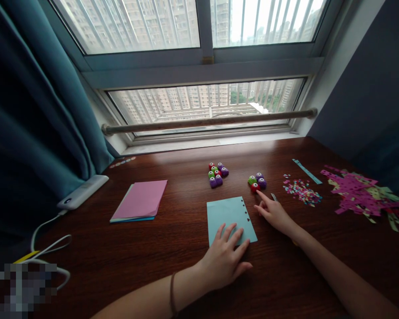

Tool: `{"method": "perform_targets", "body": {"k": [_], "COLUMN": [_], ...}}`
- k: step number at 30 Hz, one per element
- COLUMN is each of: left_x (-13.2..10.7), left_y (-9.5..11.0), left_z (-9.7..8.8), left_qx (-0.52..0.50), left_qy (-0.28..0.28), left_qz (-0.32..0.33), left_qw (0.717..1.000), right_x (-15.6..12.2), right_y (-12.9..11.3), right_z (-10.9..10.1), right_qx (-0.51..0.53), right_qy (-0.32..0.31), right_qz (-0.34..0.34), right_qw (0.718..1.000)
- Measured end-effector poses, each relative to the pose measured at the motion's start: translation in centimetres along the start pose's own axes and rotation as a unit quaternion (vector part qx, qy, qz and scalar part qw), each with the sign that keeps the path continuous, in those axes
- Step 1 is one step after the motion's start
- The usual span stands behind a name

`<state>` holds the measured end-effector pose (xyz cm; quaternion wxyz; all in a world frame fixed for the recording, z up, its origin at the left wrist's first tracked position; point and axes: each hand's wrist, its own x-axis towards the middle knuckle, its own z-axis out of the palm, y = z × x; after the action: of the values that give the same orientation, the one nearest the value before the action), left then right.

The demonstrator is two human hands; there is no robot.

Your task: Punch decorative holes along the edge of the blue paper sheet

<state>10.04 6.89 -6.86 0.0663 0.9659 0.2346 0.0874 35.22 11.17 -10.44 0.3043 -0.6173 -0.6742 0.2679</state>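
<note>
Two hands rest low on the dark wooden table (173, 248). The left hand (224, 259) lies flat, its grip spread apart and pressing the near corner of a pale blue sheet (226, 212), which stretches away beyond the fingertips. The right hand (274, 213) keeps its grip loose and apart, clamped on nothing. Its index finger points at a red punch (254, 187) on the near side of a small cluster of punches (257, 181); contact cannot be told. Beyond the left grip sits a larger cluster (217, 174). Outward of the right grip lie a confetti heap (301, 190) and punched scraps (362, 192) — outward of the left, a pink paper stack (140, 200). Behind everything stand a window (206, 106) and a teal curtain (36, 110).
</note>
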Motion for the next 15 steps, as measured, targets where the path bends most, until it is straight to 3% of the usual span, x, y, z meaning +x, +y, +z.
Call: {"method": "perform_targets", "body": {"k": [15], "left_x": [0.11], "left_y": [0.18], "left_z": [0.27], "left_qx": [0.012], "left_qy": [0.007], "left_qz": [-0.010], "left_qw": [1.000], "right_x": [-0.71], "right_y": [-0.94], "right_z": [-0.13], "right_qx": [-0.053], "right_qy": [-0.006], "right_qz": [-0.014], "right_qw": [0.998]}}
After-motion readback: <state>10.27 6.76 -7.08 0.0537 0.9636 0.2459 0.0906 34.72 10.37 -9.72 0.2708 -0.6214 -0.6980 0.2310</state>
